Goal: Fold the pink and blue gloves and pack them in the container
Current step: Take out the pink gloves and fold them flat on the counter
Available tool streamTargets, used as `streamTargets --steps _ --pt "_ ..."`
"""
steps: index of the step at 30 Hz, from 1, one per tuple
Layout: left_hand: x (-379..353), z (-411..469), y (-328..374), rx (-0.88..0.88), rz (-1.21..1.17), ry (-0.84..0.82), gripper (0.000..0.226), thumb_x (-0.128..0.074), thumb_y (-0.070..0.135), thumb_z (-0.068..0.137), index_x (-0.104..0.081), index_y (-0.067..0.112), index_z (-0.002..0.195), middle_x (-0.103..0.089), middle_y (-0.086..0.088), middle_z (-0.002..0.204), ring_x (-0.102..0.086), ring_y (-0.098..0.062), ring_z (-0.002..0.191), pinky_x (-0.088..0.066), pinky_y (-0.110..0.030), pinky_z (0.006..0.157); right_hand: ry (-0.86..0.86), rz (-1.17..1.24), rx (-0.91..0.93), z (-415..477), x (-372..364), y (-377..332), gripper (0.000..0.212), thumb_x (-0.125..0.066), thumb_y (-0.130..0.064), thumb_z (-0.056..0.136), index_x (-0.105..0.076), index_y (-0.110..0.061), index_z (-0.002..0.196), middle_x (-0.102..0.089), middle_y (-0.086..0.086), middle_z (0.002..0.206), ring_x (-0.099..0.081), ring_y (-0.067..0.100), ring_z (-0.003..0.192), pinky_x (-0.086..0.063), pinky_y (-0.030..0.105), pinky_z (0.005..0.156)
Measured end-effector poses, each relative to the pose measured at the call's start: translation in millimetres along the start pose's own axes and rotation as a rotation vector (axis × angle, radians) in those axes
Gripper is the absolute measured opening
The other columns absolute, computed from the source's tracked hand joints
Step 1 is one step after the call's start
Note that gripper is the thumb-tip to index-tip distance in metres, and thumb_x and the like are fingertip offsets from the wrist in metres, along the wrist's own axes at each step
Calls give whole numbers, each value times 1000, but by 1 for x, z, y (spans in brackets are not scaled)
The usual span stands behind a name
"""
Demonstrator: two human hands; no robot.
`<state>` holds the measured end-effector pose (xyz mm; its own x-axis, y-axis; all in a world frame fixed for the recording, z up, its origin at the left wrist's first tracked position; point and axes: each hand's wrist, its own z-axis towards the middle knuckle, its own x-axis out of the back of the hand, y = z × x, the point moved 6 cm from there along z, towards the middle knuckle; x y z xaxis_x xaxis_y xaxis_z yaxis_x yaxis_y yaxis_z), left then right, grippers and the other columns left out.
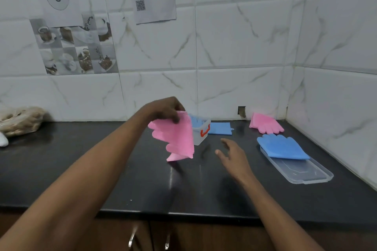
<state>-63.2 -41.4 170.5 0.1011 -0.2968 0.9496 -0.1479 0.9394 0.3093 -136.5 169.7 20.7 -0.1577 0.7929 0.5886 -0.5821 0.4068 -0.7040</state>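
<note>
Black counter [102, 169] against marbled tiles: your left hand [163, 109] pinches a pink glove [175, 136] in the air, just before the container [201, 131]. Your right hand [232, 156] hovers near it, fingers relaxed, holding nothing.

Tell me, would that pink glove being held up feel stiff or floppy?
Probably floppy: the pink glove droops and folds below the left hand pinching its top. Likely light too, since a mere pinch carries it.

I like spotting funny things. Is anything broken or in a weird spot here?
Yes. A small square hole gapes in the wall tile just above the counter, near the far pink glove. Also, a blue glove lies on the clear lid.
</note>
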Motion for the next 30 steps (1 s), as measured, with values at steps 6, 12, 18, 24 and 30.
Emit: streamTargets --steps 6,12,18,24,30 --pt "18 10 44 -106 338 -97 42 -52 -1 74 -75 27 97 -73 3 93 -65 -18 88 -51 -30 62 -59 212 121 31 9 -61 85 -73 -43 81 -26 -30 150 -29 -9 156 -31 11 140 -30 29 104" --pt "23 19 73 -186 260 4 28 -67 9 68 -74 32 84 -66 10 73 -57 -6 62 -42 -19 45 -154 293 151 63 20 -96 24 -71 -30 85 -66 -11 97 -70 12 99 -65 23 87 -46 34 74" --pt "43 10 20 -126 -332 155 17 -82 22 70 -76 22 86 -73 3 76 -61 -13 75 -43 -25 64 -160 415 114 80 51 -87 13 -71 -22 87 -73 -10 89 -65 5 77 -56 16 70 -41 30 69" --pt "15 9 -7 -119 -736 188 10 -75 23 84 -69 17 80 -64 -6 86 -53 -15 88 -37 -35 87 -251 627 98 93 64 -81 17 -68 -18 89 -73 -8 102 -70 8 92 -61 22 84 -44 36 80" --pt "10 21 3 -58 -957 151 47 -65 53 86 -69 14 111 -76 -3 103 -71 -21 93 -55 -34 81 -263 895 -33 94 53 -73 23 -64 -18 93 -71 -1 106 -72 14 101 -63 25 89 -50 39 87"
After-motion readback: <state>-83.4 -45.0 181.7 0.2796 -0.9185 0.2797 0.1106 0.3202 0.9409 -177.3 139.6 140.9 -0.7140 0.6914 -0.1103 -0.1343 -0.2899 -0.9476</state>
